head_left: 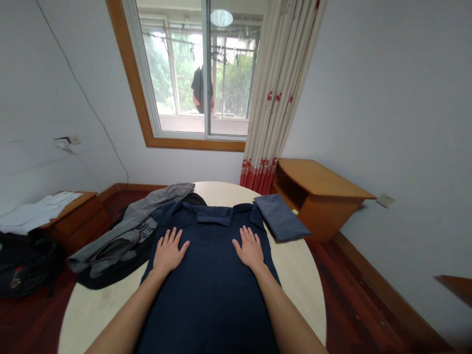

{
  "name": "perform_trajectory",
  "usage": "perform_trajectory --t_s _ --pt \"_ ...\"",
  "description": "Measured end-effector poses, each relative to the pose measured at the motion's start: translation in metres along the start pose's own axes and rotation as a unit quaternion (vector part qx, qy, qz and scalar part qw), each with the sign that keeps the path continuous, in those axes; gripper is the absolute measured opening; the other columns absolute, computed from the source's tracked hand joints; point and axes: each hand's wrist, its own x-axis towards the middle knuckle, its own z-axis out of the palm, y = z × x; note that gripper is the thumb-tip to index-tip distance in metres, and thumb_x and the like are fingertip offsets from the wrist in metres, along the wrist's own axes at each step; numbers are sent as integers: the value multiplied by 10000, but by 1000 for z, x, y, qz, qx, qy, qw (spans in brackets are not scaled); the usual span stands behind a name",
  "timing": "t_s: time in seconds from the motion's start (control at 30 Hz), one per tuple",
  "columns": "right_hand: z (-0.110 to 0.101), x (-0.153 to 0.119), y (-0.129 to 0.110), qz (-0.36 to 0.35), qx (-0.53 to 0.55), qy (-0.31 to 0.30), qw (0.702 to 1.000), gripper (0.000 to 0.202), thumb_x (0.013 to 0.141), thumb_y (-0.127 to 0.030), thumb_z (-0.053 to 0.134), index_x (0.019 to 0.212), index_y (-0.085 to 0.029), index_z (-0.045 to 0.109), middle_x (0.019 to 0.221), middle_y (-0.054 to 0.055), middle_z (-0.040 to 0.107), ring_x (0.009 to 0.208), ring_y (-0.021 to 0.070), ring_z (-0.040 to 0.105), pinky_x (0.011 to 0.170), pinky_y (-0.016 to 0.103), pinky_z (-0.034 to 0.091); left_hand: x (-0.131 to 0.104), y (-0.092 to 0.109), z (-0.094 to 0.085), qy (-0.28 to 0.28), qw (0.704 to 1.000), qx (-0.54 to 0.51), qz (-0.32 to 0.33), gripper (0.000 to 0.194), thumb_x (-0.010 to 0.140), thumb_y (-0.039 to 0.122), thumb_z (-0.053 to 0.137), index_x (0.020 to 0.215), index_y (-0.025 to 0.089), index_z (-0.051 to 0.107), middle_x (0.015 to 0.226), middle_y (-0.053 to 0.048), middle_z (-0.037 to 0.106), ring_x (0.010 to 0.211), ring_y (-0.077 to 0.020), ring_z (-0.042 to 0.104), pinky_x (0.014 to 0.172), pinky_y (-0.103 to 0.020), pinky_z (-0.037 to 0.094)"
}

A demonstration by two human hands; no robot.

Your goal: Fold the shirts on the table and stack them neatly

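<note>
A dark navy shirt (211, 265) lies spread flat on a round, light wooden table (302, 285), its collar (214, 215) at the far end. My left hand (168, 250) rests flat on the shirt's left part, fingers spread and pointing away from me. On the right part lies my right hand (250, 247), palm down with its fingers out. Both hands are empty. The shirt's near end runs out of view at the bottom, and its sleeves are mostly hidden.
Left on the table lie crumpled grey and black clothes (125, 241). A folded blue-grey garment (282, 218) sits by the far right edge. Beyond it stands a wooden desk (320, 179) beside a curtain (280, 93). A drawer cabinet (86, 216) and a black bag (27, 265) are far left.
</note>
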Motion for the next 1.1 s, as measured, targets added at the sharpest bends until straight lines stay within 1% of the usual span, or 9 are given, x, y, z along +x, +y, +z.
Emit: perform_trajectory --t_s 0.13,0.23,0.33,0.43,0.53,0.67,0.8,0.9,1.1 --pt "0 0 1 1 -2 -3 1000 649 1001 -493 345 1532 -122 384 1622 119 295 1507 269 241 1212 455 178 2 -2 -9 -12 1000 6 24 660 978 546 350 1511 166 432 1609 -127 322 1492 -333 275 1164 -502 299" --pt "-6 7 0 5 -12 21 1000 570 977 -465 430 1456 -168 514 1620 135 301 1480 295 282 1154 461 281 21 -10 -31 -45 997 -19 60 533 958 506 414 1340 198 621 1472 -126 539 1335 -323 509 1033 -448 456" --pt "-22 28 0 26 -37 83 996 446 960 -401 483 1325 -207 651 1612 138 313 1446 319 312 1103 462 338 60 -25 -57 -17 996 -46 70 451 983 448 365 1167 212 703 1265 -104 683 1113 -265 652 916 -373 515" --pt "-41 57 1 62 -67 76 993 400 962 -385 490 1258 -219 701 1535 166 423 1391 334 383 1077 467 366 108 -46 -73 23 998 -22 46 518 1014 440 269 1212 186 675 1283 -128 668 1170 -289 612 954 -404 492" --pt "-52 85 3 105 -81 3 991 405 969 -401 486 1262 -216 695 1424 184 525 1304 339 479 1034 459 411 151 -68 -74 -18 999 -6 45 486 1011 391 291 1265 190 654 1339 -132 641 1234 -311 574 997 -444 468" --pt "-51 109 3 164 -86 -36 982 428 942 -365 551 1282 -130 662 1347 227 545 1278 359 505 1011 436 438 187 -86 -61 -89 993 -13 75 494 888 338 563 1379 283 577 1411 -82 604 1310 -311 527 1035 -456 452" --pt "-48 122 4 212 -83 -27 973 410 915 -247 574 1269 -53 642 1349 297 496 1168 357 606 921 406 491 204 -87 -47 -104 992 -24 72 561 784 331 693 1337 272 619 1409 -116 601 1337 -356 502 1058 -506 426" --pt "-55 128 8 204 -72 -30 976 366 850 -114 603 1205 -54 667 1247 273 585 1063 307 671 876 352 506 211 -86 -46 -94 992 -45 64 474 777 280 693 1250 254 682 1302 -109 677 1261 -322 581 1046 -433 447" --pt "-92 118 31 138 -43 36 989 463 821 -55 538 1265 -162 608 1229 158 659 1139 256 640 947 299 473 208 -108 -81 -9 994 -108 20 600 842 296 623 1426 189 537 1197 -95 716 1088 -230 675 932 -281 505"
